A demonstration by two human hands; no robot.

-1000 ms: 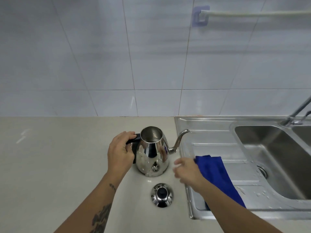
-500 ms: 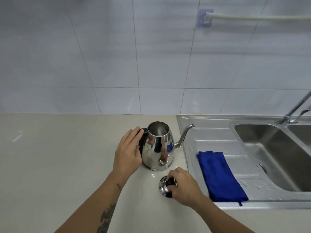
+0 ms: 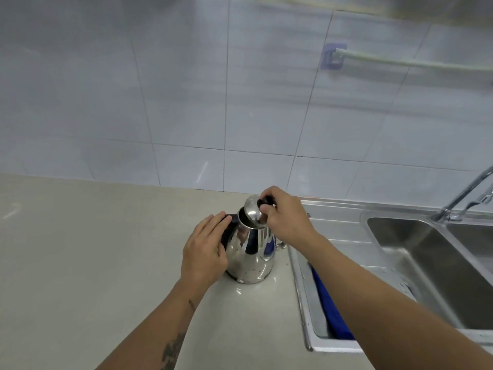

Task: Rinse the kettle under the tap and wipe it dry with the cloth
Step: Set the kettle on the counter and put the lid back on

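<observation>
**Lid tilted over the kettle's mouth**

Right hand (image 3: pixel 286 217) has the lid (image 3: pixel 253 212) pinched by its black knob (image 3: pixel 266 201), fingertips closed around it. The lid is tilted, shiny dome facing the camera, its lower edge sitting at the rim of the kettle's open mouth, so it's not seated flat.

Left hand (image 3: pixel 204 252) is laid against the kettle's black handle (image 3: pixel 230 231), fingers stretched out fairly flat along it rather than curled tight. Looks like a steadying touch; can't really tell if it's an actual grip.

The steel kettle (image 3: pixel 250 256) stands upright on the beige countertop (image 3: pixel 93 263), just beside the left edge of the steel sink unit (image 3: pixel 344 231). Its spout is mostly hidden behind the right wrist.

The blue cloth (image 3: pixel 330 313) lies on the drainboard, mostly covered by the right forearm, only a strip showing along the edge. The tap (image 3: pixel 464 194) is over at the far right above the basin (image 3: pixel 432 265), well apart from the kettle. White tiled wall behind, with a rail (image 3: pixel 400 61) mounted up high.
</observation>
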